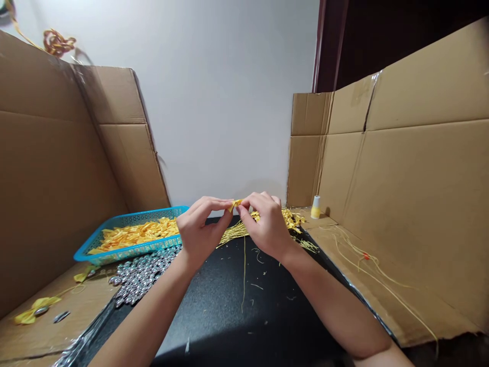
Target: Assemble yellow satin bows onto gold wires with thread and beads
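Between my two hands, above the far part of the black board, is a small yellow ribbon piece (235,205). My left hand (204,224) pinches its left end between thumb and fingers. At its right end, my right hand (263,219) closes thumb and fingertips on it. The fingers cover much of the piece, so its full shape is hidden. A yellow cord (244,270) runs down the board below the hands; whether it joins the ribbon I cannot tell. Behind the hands lies a bundle of yellow cords (234,233), with yellow ribbon bows (292,219) to its right.
At left stands a blue basket (86,251) full of yellow ribbon pieces (139,234). Silvery beads (139,278) are heaped in front of it. Cardboard walls (420,178) rise on both sides. A thread spool (315,208) stands back right, near loose cord (385,288).
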The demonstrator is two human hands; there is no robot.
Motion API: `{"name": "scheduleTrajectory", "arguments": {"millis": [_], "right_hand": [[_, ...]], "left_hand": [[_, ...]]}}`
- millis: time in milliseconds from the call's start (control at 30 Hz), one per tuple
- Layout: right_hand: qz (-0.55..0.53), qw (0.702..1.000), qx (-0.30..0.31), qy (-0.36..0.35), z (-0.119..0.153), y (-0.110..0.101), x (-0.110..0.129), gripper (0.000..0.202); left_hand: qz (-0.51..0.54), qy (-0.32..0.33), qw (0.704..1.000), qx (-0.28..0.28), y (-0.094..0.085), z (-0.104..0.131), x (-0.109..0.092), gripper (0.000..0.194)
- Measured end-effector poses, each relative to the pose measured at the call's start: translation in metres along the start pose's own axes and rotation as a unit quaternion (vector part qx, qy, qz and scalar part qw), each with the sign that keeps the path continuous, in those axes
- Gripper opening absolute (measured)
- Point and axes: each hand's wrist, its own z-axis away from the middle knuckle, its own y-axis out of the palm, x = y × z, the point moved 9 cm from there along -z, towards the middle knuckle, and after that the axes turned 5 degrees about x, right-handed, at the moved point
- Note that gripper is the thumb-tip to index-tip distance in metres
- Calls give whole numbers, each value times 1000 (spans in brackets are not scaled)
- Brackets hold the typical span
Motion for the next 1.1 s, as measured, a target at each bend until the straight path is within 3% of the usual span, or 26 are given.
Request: {"name": "scheduleTrajectory", "arguments": {"millis": [133,300,433,633,1100], "right_hand": [[-36,999,13,-2,-1,3,-2,20],[-60,998,-28,-22,1,-7,4,23],[-103,993,-56,-13,3,-10,4,22],[-217,976,-18,-3,2,-1,2,22],[-205,978,-34,-16,2,-4,4,24]], "left_hand": [[8,-66,997,-26,-4,4,16,6],[54,-119,991,-37,-6,6,28,6],[88,-125,988,-23,-2,4,24,6],[107,-121,987,-6,1,3,16,7],[75,-108,991,-3,0,6,16,8]]}}
